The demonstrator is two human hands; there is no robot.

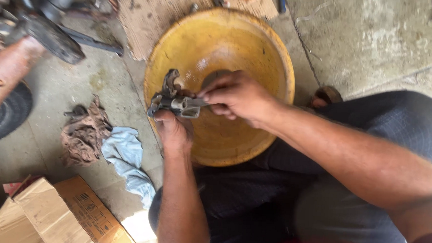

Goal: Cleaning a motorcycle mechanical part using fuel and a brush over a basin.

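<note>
A small grey metal engine part (pixel 175 103) with a curved brown arm on top is held over a big yellow bowl (pixel 258 45) on the concrete floor. My left hand (pixel 174 129) grips the part from below, fingers wrapped around it. From the right, my right hand (pixel 234 95) pinches the part's right end with thumb and fingers. Both forearms reach in over my dark trousers (pixel 251 196). What lies in the bowl's bottom is hidden behind my hands.
A brown rag (pixel 84 135) and a pale blue cloth (pixel 124 154) lie left of the bowl. Cardboard boxes (pixel 56 211) sit at the lower left. A motorbike's tyre (pixel 7 115) and frame (pixel 40 21) fill the upper left. Flat cardboard (pixel 153 12) lies behind the bowl.
</note>
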